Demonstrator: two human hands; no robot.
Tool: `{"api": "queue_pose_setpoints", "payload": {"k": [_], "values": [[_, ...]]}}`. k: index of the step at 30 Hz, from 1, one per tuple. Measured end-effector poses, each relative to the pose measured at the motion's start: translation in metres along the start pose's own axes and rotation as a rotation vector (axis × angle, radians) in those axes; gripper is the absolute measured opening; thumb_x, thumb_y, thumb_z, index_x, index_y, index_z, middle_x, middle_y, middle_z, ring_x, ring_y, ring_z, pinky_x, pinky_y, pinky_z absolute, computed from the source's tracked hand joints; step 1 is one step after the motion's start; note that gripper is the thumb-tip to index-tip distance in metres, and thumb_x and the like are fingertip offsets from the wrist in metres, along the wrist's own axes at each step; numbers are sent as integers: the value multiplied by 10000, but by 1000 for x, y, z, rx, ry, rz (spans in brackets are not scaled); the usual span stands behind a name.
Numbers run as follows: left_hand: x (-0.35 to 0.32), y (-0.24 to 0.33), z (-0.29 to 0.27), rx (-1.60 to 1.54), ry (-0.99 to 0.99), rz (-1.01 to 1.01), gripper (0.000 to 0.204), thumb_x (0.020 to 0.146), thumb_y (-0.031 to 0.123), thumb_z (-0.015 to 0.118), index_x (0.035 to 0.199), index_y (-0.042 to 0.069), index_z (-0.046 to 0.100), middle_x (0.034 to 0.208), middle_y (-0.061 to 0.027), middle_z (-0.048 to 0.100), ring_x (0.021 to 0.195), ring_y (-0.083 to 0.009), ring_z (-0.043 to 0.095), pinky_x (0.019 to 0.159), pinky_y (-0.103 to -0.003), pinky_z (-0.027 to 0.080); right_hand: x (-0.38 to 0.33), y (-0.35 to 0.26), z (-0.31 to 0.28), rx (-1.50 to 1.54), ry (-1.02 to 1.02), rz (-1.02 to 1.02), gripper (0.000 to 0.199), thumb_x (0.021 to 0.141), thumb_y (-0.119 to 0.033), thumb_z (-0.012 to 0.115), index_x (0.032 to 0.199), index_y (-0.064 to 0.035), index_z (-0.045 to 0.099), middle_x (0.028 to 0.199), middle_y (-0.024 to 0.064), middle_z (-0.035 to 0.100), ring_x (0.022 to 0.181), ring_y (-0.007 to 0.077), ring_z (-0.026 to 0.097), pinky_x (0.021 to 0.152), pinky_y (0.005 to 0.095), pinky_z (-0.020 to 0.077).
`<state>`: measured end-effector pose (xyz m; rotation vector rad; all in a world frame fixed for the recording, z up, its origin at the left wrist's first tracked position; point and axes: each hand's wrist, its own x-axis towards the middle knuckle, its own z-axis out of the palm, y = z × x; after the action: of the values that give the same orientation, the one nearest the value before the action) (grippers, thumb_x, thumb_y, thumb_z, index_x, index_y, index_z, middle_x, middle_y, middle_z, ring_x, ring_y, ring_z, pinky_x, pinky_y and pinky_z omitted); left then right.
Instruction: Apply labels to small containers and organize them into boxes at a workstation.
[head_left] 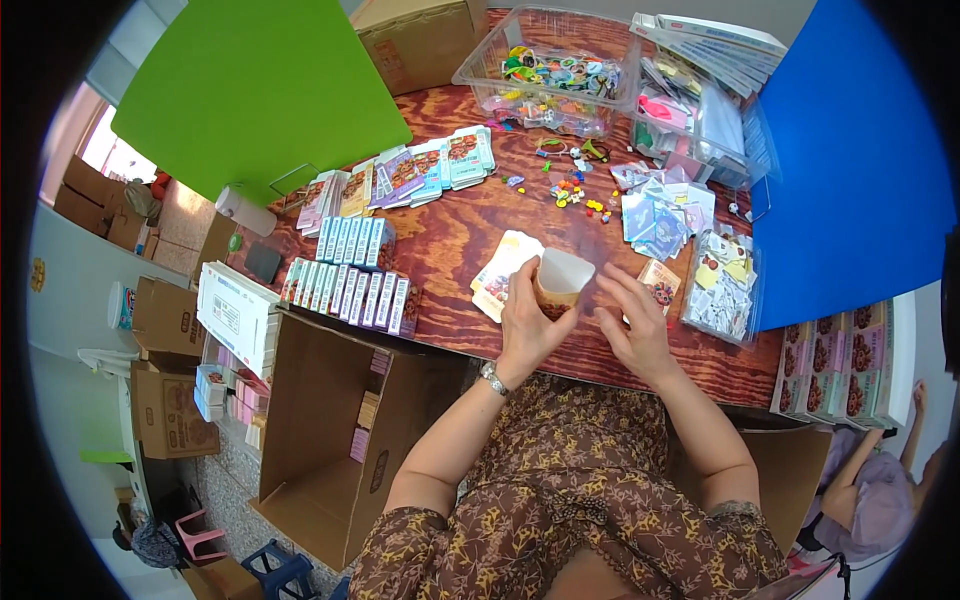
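My left hand (530, 318), with a watch at the wrist, is closed round a small brown carton (563, 290). The carton's top is open and shows its white inside. To its right, my right hand (637, 328) holds nothing; its fingers are apart and stretched toward the carton. A small printed box (660, 283) lies on the table just beyond the right fingers, partly hidden by them. Under and beside my left hand are flat printed cartons (508, 262). Small coloured trinkets (572, 190) and several flat packets (660, 220) lie farther back.
Rows of upright small boxes (350, 290) stand at left, with flat cartons (430, 170) behind. Clear bins of trinkets (560, 85) and packets (700, 120) stand at back. A tray of stickers (722, 290) is at right. Green (260, 90) and blue panels (860, 180) flank the table.
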<state>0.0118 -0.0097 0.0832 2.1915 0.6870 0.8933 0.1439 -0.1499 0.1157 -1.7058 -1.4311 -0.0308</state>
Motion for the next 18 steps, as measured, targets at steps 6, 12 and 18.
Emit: {"api": "queue_pose_setpoints", "payload": {"k": [6,12,18], "values": [[-22,7,13,-317,42,86,834,767,104,837,1424,31,328,1247,-193,572,1095,-265,659,852,-369,573,-12,-4,8,41,103,-8,433,841,-56,760,1260,-39,651,1393,196,564,1202,332,613,997,411,517],[-32,11,13,-215,-61,130,657,719,88,834,1263,49,469,1269,-207,572,1085,-342,636,870,-418,550,-18,3,-1,-15,68,-63,314,826,-76,782,1126,-39,697,1288,171,623,994,293,693,854,386,569],[-44,5,24,-271,-101,72,614,716,77,819,1226,31,482,1275,-232,573,1074,-386,636,862,-422,549,-18,-4,-13,-3,-11,-157,208,890,-62,714,1095,-34,696,1201,143,664,929,245,703,780,347,575]]}}
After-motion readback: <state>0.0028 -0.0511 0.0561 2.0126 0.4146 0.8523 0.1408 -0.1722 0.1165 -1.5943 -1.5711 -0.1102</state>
